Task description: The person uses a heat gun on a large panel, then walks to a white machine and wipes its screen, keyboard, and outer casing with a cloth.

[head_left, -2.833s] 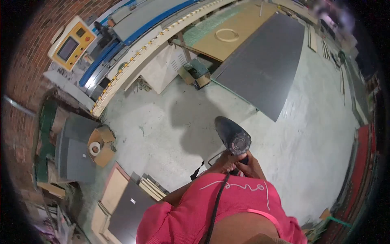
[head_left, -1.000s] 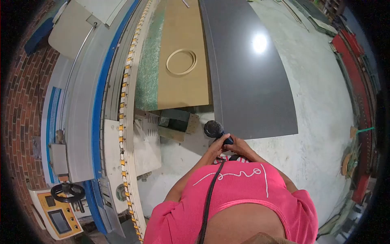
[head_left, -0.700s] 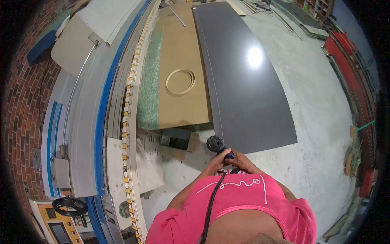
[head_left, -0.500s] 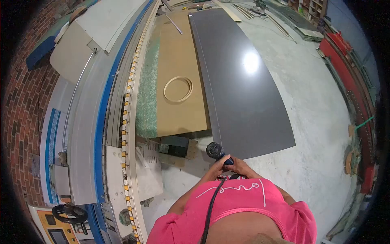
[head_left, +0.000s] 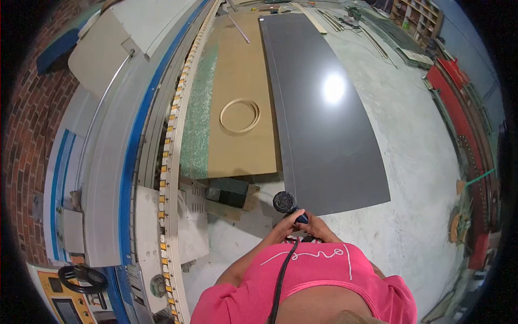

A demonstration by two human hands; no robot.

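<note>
Head view: power tool [head_left: 284,202] near grey panel [head_left: 324,124], concrete floor [head_left: 415,178].

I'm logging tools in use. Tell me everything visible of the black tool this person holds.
The black tool looks gun-shaped: a round dark head faces up above a handle with a blue patch. The left hand and right hand wrap that handle. A black cord trails down over the pink top. It hovers by the near corner of the grey panel.

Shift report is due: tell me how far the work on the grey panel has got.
Done: grey panel lies flat beside the brown board. In hand: left hand and right hand grip the black corded tool at its near corner. Left: the strip coil lies untouched on the board.
</note>
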